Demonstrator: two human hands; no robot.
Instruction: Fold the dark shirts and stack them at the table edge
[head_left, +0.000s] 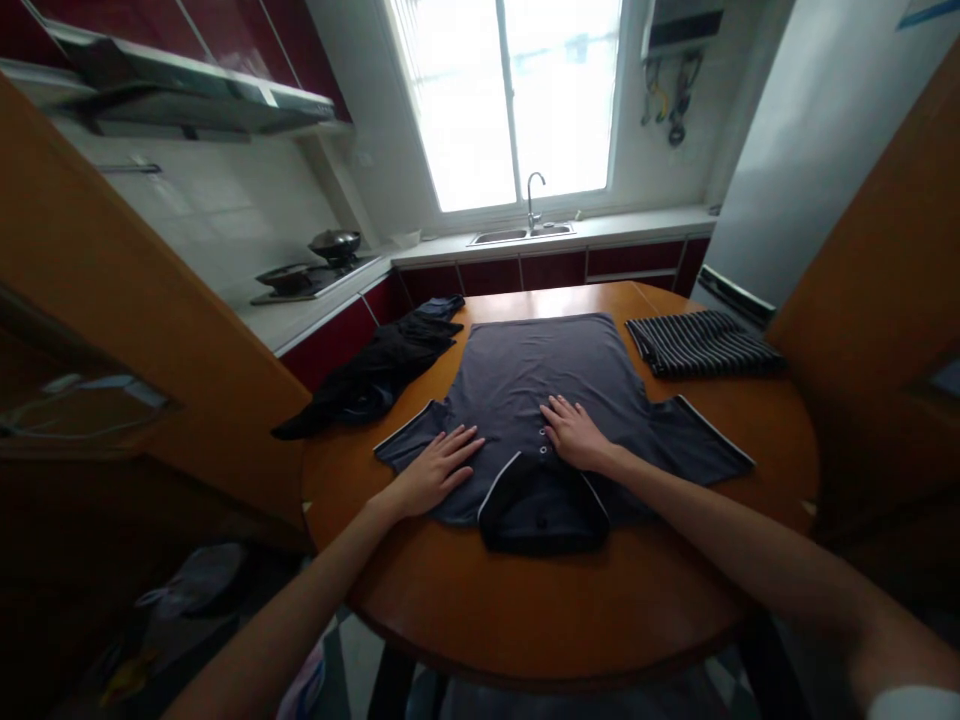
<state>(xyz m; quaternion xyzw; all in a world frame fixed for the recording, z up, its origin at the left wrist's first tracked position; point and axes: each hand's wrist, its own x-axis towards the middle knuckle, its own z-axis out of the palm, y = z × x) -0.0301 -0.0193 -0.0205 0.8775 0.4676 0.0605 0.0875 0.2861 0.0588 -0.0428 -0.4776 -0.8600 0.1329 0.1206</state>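
Observation:
A dark grey polo shirt (547, 370) with white-trimmed sleeves lies spread flat, front up, on a round wooden table (525, 600), its collar toward me. My left hand (439, 468) rests flat on the shirt's left shoulder, fingers stretched out. My right hand (574, 432) lies flat on the chest beside the button placket, fingers spread. Neither hand holds anything.
A crumpled black garment (371, 375) lies at the table's left edge, partly hanging off. A folded striped garment (701, 342) sits at the far right. Behind are a kitchen counter with a sink (521, 235), a stove with pans (315, 272), and wooden panels on both sides.

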